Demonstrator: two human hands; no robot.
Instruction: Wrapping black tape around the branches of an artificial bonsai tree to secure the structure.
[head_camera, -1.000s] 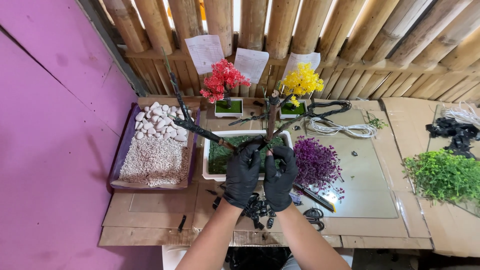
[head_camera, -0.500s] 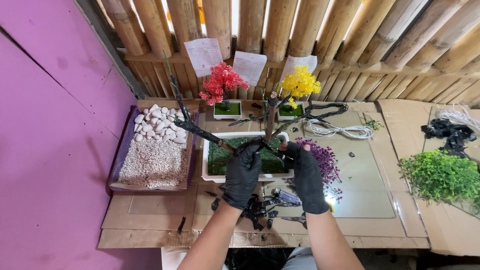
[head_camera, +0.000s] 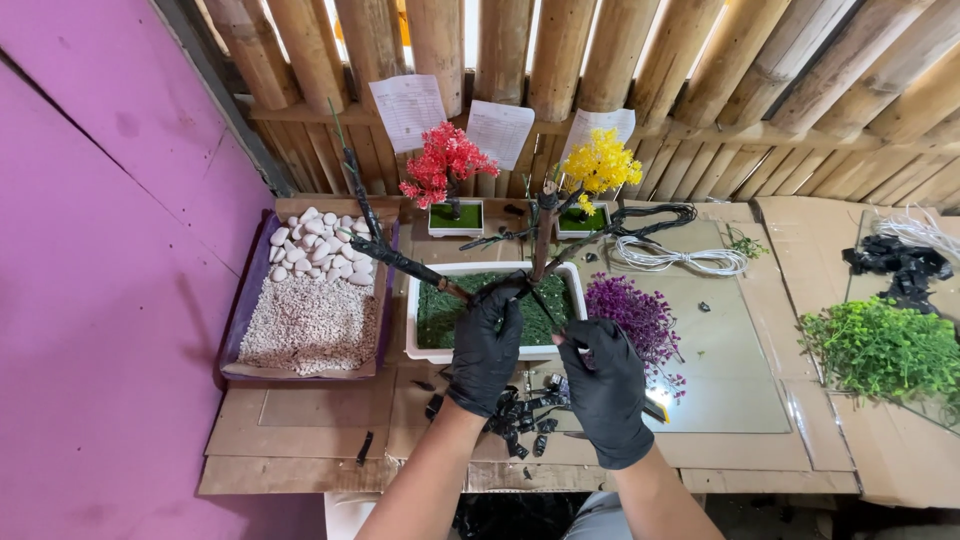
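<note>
Bright daylight, clear picture

Sun peeks through gaps in the bamboo wall (head_camera: 600, 60). The glass sheet (head_camera: 740, 350) shines a little. Shadows are soft. Edges bend slightly.

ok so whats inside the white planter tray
The white planter tray holds green moss-like matting and dark bare branches. The left hand hides where the trunk meets it.
</note>
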